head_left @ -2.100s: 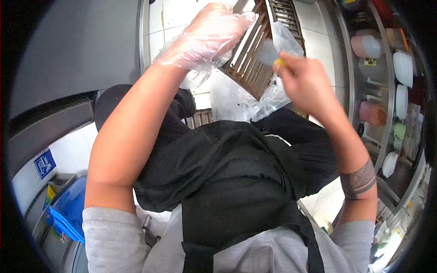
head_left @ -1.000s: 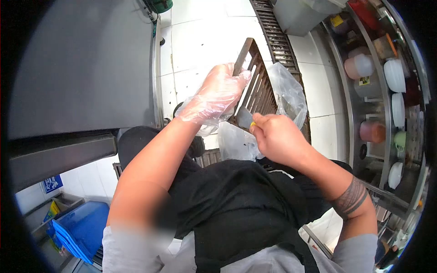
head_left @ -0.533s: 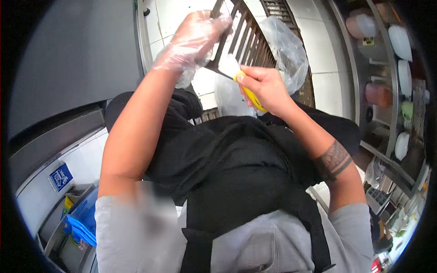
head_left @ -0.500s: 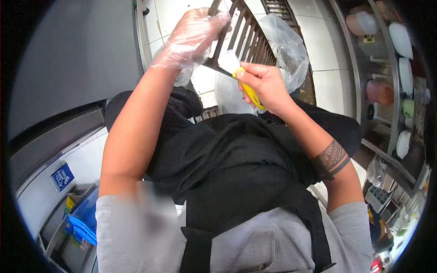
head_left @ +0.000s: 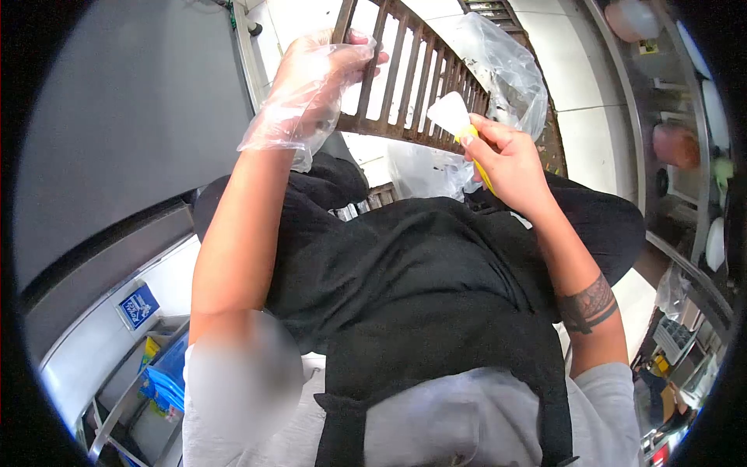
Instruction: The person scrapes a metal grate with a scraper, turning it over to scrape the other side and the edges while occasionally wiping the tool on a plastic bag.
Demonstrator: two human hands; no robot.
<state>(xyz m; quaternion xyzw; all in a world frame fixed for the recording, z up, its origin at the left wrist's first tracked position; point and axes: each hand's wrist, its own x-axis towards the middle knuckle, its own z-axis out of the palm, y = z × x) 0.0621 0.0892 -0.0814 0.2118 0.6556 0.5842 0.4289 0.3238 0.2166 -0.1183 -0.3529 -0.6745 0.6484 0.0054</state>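
Observation:
My left hand (head_left: 315,86), in a clear plastic glove, grips one end of a rusty slatted metal drain grate (head_left: 377,127). The grate is lifted at a tilt, and its bars run away to the right. In my bare right hand (head_left: 510,167) is a scraper (head_left: 450,114) with a yellow handle and a flat white blade. Its blade points up and left and overlaps the lower side of the grate in this view. Behind the grate's right end lies a crumpled clear plastic bag (head_left: 510,74), and more clear plastic (head_left: 428,170) sits below the grate.
A large dark grey panel (head_left: 124,117) borders the left side. Metal shelving (head_left: 692,202) with bowls and containers runs along the right. White floor tiles (head_left: 587,148) surround a floor channel, with another grate section (head_left: 380,198) near my legs.
My right hand has moved the scraper right and slightly up along the grate's lower side, away from its near corner. My left hand keeps its grip, and the whole view has shifted a little.

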